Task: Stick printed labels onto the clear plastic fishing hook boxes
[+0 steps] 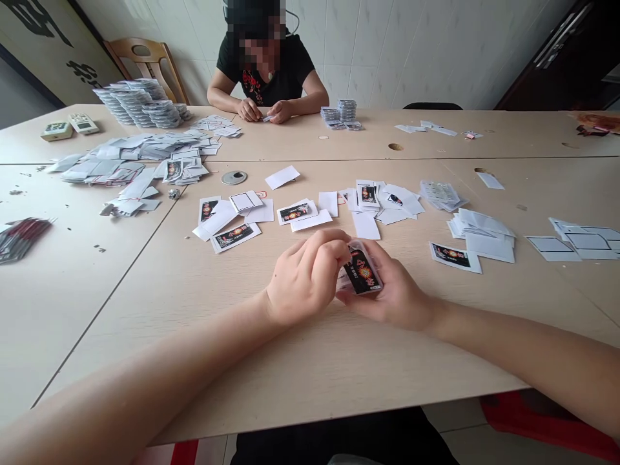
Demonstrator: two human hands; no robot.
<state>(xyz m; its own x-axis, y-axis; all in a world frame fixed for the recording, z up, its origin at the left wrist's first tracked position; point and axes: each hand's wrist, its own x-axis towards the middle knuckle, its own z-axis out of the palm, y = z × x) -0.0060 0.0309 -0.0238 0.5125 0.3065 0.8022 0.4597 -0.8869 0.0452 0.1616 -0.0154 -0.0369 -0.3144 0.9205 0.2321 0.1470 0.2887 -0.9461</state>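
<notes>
**A:** What do we have at the table's near edge?

**B:** We hold a clear plastic sleeve (364,274) around a black printed card, a little in from that edge and about midway along it. Our left hand (307,278) curls over its upper end, and our right hand (394,290) cradles it from below. The two hands are together, clamped on the sleeve.

**A:** Which way does it point?

**B:** Its long axis lies tilted, running from under our left fingers down toward our right palm. The printed face turns up toward us.

**A:** Can we read anything on it?

**B:** We see bold red and yellow characters on the black, but they are too small and slanted for us to read.

**A:** What lies around us?

**B:** Ahead, toward the table's middle, are scattered white sheets (283,177) and printed cards (294,212), with a round metal disc (234,177) beyond them. Toward the right edge sits a loose pile of white paper (484,236). Toward the far left corner we see a large paper heap (140,155), stacked packets (143,103) and two remote controls (70,127). A bundle of red and silver packets (22,239) lies at the left edge.

**A:** And across from us?

**B:** A co-worker (266,71) sits at the far edge, with hands (264,111) together, just beside two short stacks of sleeves (341,113).
</notes>
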